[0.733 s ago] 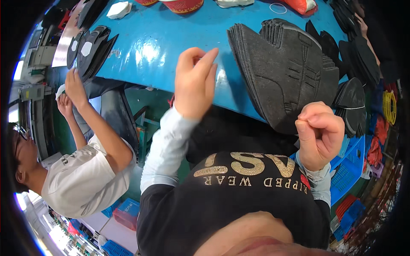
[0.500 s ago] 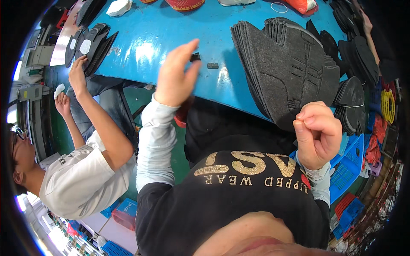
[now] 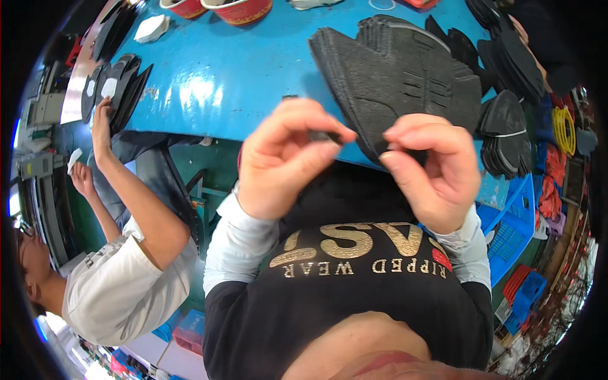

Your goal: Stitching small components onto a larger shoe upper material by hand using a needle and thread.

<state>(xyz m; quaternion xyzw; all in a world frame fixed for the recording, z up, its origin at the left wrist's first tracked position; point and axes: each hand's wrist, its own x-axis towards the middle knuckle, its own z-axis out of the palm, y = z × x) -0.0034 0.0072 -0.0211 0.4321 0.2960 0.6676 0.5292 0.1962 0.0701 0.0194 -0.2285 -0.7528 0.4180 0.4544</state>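
My left hand [image 3: 285, 161] is raised at the table's near edge, thumb and forefinger pinched on a small black strip [image 3: 324, 136]. Facing it, my right hand [image 3: 437, 174] is closed in a pinch at the near tip of a stack of black felt-like shoe-upper pieces [image 3: 405, 76]. Whatever its fingertips hold is too small to make out. Stitched lines mark the top piece of the stack. Just beyond my left hand, another little black strip [image 3: 290, 97] lies on the blue table [image 3: 247, 82], partly hidden.
More black cut pieces [image 3: 505, 136] lie right of the stack. Red bowls [image 3: 239, 11] and crumpled white paper [image 3: 152, 28] sit at the far side. At the left, a co-worker [image 3: 136, 272] touches other black pieces with white patches [image 3: 109, 87]. A blue crate [image 3: 510, 234] stands right.
My left hand has come down and right from an open pose, now pinching a small black strip. My right hand has moved a little left and up, toward it.
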